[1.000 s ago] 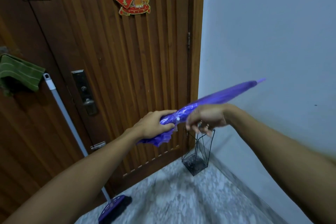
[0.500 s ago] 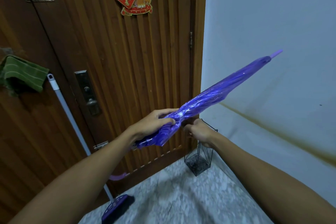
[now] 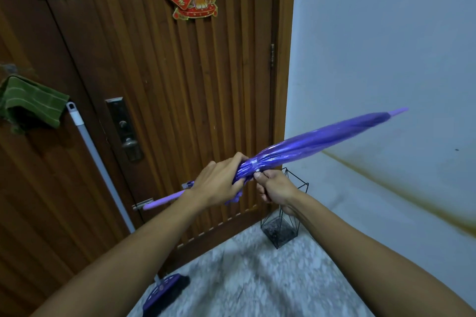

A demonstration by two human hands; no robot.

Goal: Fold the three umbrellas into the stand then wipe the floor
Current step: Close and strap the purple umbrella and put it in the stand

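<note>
Two hands on one purple umbrella (image 3: 316, 140), held mid-air, tip up-right toward the wall. Left hand (image 3: 219, 183) wraps the gathered canopy; handle sticks out behind it. Right hand (image 3: 277, 189) pinches the canopy just beside the left. Wire stand (image 3: 280, 231) on floor below.

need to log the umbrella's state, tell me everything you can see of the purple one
The purple umbrella is closed, its glossy translucent canopy gathered round the shaft. It slants in the air, its pale tip up toward the wall and its lilac handle down toward the door. The left hand wraps the bunched lower canopy; the right hand pinches it just beside. It is above the floor, not in the wire stand.
</note>
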